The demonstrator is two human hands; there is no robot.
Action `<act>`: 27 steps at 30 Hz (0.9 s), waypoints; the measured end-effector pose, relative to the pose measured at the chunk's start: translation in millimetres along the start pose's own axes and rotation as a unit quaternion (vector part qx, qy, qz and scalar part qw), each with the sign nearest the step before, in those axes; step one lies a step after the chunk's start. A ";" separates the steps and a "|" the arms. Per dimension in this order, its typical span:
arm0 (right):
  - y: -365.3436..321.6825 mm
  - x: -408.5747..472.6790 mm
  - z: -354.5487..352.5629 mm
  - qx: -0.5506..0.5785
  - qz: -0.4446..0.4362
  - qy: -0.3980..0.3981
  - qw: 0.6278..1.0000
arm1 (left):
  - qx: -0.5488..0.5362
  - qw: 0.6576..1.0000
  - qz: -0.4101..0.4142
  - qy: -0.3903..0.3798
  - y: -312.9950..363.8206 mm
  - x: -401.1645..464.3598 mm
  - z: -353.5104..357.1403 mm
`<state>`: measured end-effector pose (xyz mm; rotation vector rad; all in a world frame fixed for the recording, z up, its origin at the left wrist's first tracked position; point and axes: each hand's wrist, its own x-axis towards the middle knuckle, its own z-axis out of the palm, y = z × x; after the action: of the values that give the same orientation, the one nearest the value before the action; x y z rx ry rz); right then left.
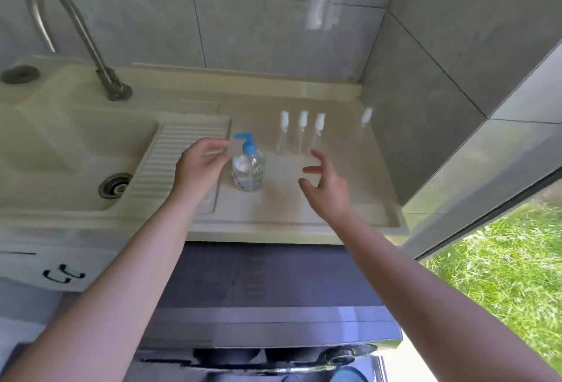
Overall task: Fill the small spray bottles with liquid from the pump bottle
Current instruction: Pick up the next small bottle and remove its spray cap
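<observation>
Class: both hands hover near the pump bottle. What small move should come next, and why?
Probably the open right hand should pick one small spray bottle from the capped row behind it, since none is yet held or opened.

Motion blur smears the four small clear white-capped spray bottles (316, 129); their fill levels cannot be told.
</observation>
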<state>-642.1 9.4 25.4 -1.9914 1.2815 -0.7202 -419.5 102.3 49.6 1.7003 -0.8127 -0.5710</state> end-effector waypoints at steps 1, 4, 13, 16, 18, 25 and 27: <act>-1.7 5.8 3.3 0.007 -0.003 -0.005 1.000 | 0.000 1.000 -0.002 0.002 -1.2 -0.2 1.0; -8.5 18.6 11.3 0.025 0.001 -0.019 1.000 | -0.007 1.000 -0.010 0.001 -6.0 0.0 3.1; -35.8 58.1 30.2 -0.008 -0.012 -0.037 0.999 | -0.012 0.999 -0.007 -0.029 -10.3 24.7 -14.3; -44.4 80.0 36.8 -0.001 -0.010 -0.018 1.000 | -0.010 0.999 -0.007 -0.042 -9.9 34.9 -17.2; -46.8 97.7 40.6 -0.036 -0.012 -0.001 0.999 | -0.009 0.999 -0.006 -0.052 -9.5 42.8 -18.7; -44.8 153.8 52.2 -0.121 0.018 -0.008 0.992 | -0.018 0.998 0.013 -0.061 -7.6 82.2 -23.3; -43.9 164.3 56.9 -0.138 0.026 -0.011 0.990 | -0.025 0.997 0.008 -0.068 -10.7 92.4 -24.4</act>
<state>-514.5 -115.9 39.1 -2.1672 1.4798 -0.5172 -339.5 48.9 48.9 1.6222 -0.9003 -0.6959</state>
